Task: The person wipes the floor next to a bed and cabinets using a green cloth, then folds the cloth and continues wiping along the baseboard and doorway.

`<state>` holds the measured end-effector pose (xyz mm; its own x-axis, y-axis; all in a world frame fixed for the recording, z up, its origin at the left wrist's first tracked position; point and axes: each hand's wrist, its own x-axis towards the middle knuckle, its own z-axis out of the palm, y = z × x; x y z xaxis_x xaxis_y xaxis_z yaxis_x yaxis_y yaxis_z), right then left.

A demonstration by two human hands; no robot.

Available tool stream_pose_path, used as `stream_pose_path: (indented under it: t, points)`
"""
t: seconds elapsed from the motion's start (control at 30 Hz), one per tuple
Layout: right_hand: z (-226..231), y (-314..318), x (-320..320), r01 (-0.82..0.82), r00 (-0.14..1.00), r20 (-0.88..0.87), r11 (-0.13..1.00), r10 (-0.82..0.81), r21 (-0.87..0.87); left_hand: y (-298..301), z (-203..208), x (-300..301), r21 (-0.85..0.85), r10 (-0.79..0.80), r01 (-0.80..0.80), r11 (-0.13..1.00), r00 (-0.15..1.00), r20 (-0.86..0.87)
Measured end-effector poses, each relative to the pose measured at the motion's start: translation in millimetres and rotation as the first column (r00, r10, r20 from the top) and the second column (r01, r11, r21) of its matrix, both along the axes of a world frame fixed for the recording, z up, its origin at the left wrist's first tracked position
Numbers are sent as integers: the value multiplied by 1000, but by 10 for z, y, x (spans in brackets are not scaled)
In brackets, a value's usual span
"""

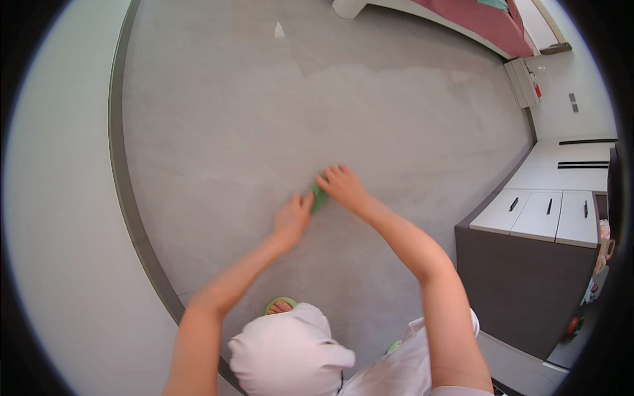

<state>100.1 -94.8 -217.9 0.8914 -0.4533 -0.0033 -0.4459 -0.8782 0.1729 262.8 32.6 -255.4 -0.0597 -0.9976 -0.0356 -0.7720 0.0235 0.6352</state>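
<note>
Out in front of me, both arms reach forward over the grey floor (pixel 317 119). Between my hands is a small green thing (pixel 318 197), slightly blurred; it looks soft, but its kind cannot be made out. My left hand (pixel 290 219) is closed at its left side, thumb and fingers against it. From the upper right, my right hand (pixel 345 187) grips its upper end with bent fingers. The hands are close together but apart, and they cover part of the green thing.
A light wall (pixel 59 198) with a grey skirting (pixel 119 132) runs along the left. On the right stands a dark-sided cabinet (pixel 522 284) with white drawers (pixel 536 214). A bed with pink bedding (pixel 475 23) is at the far right. My foot in a green slipper (pixel 271 305) shows below.
</note>
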Motion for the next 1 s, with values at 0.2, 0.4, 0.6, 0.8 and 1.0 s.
stream_pose_path:
  t: [0.2, 0.4, 0.6, 0.8, 1.0]
  points:
    - [-278, -599, 343, 81, 949, 304, 996, -87, 32, -731, 61, 486, 99, -72, 58, 993, 987, 143]
    - [-276, 128, -1119, 107, 918, 355, 971, -180, 215, -145, 85, -664, 158, -369, 346, 925, 917, 151]
    - [-118, 1797, -3476, 263, 904, 223, 886, -364, 381, 1171, -82, -2749, 277, -549, 569, 774, 822, -155]
    - [314, 3594, -5109, 543, 825, -108, 724, -555, 427, 2522, -20, -4499, 165, -702, 759, 629, 647, -298]
    - [432, 3637, -5475, 580, 815, -427, 546, -392, 605, 2389, -73, -4872, 239, -845, 917, 321, 391, -365]
